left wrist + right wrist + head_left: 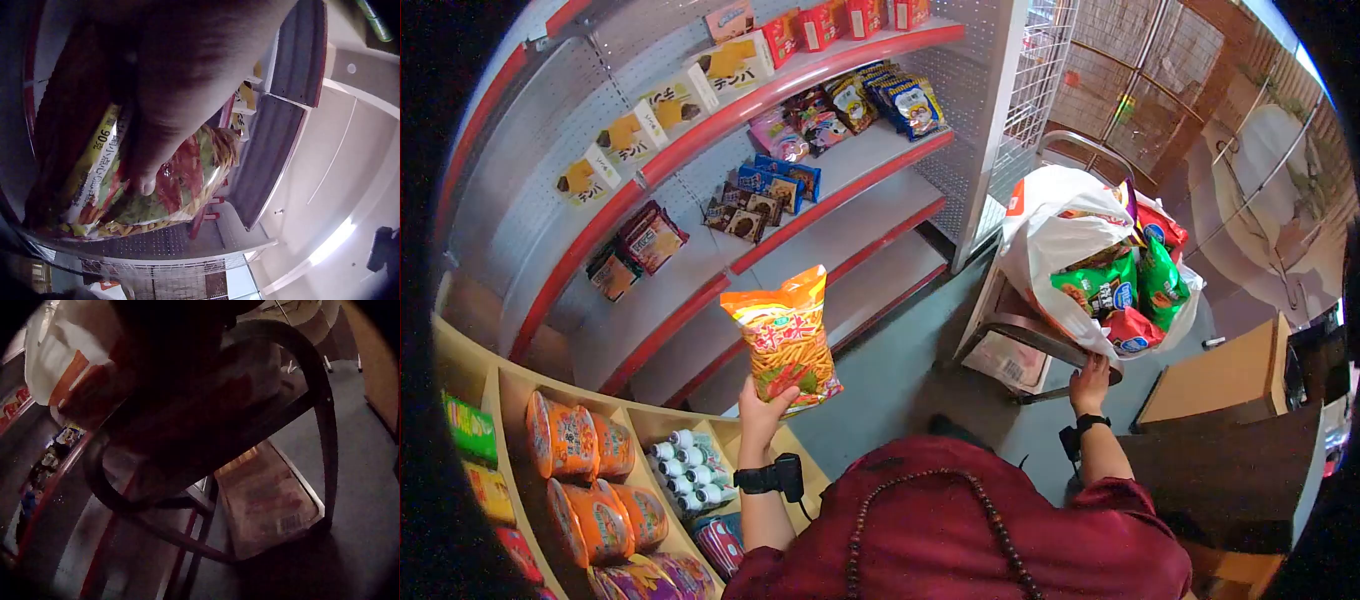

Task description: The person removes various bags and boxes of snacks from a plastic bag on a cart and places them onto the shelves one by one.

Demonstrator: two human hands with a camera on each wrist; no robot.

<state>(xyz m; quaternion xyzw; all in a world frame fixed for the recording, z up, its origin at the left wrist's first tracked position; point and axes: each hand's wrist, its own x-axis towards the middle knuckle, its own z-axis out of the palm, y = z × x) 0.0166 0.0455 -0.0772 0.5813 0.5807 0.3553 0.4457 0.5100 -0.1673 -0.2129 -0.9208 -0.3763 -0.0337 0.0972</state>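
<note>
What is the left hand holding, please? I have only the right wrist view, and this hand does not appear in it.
Observer: In the head view, the left hand grips a snack bag with an orange top near its lower end.
Operator: Thank you. I see the white bag only from the outside. Which things are in it?
Observer: The head view looks into its open top: the white bag holds green packets and red packets, among others.
</note>
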